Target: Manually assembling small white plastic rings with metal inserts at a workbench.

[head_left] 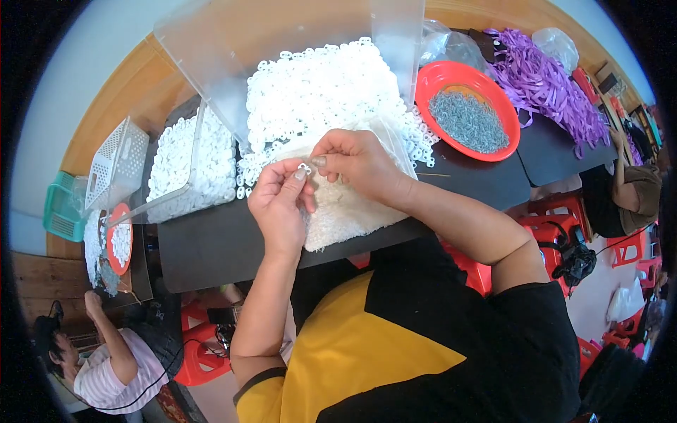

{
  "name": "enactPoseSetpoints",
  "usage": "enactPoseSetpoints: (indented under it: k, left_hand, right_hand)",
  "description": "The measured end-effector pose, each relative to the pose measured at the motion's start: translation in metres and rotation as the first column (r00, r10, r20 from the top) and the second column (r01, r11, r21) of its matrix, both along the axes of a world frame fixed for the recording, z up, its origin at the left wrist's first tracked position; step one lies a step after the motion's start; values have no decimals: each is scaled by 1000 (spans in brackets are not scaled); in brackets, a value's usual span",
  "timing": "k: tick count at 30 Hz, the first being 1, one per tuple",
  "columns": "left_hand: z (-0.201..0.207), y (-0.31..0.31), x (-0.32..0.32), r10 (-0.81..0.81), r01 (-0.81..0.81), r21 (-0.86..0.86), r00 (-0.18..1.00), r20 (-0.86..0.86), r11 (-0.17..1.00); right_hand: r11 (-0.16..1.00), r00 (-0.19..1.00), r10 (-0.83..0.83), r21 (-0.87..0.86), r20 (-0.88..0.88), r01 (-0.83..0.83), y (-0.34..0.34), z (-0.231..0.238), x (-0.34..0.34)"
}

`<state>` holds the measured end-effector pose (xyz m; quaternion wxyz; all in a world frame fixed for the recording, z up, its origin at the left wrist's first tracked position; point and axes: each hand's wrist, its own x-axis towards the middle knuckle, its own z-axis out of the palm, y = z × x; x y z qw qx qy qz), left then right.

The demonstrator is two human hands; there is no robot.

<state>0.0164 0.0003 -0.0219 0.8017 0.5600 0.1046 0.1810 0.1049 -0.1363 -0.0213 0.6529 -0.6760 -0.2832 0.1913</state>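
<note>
My left hand (278,204) pinches a small white plastic piece with holes (305,168) between thumb and forefinger. Close beside it, my right hand (356,163) has its thumb and forefinger pressed together. Whatever lies in that pinch is too small to make out. Both hands are above a cream fluffy cloth (345,222) on the dark table (218,247). Just beyond them, a heap of similar white pieces (317,92) spills from a large clear plastic bin (204,49) lying open toward me.
At the right, a red bowl (429,95) holds small silvery metal parts (469,121), with purple ribbons (543,84) farther off. A clear box (189,185) of white parts stands left, near a white basket (116,158) and green basket (63,211). Co-workers sit on both sides.
</note>
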Motion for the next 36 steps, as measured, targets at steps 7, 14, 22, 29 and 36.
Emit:
enactPoseSetpoints:
  k: [7,14,22,29,36]
  left_hand:
    - [-3,-5,-1,59,-61,109,998,20,992]
    - [-6,-5,-2,78,-83,182,996,34,980]
    - [-6,-7,-1,100,-104,206,995,27,973]
    - [-5,-11,-2,116,-123,229,992,41,966]
    - [-9,-13,-2,155,-161,258,987,41,953]
  right_hand:
    - [1000,1000,10,0,8,-10,0,0,-1]
    - [998,995,9,-58,95,-4,1,2,-3]
    - [999,990,-8,-51,144,15,1,0,-5]
    - [998,976,-15,-54,219,28,2,-7,-4]
    - [994,956,-48,-82,291,75,2,-1,-10]
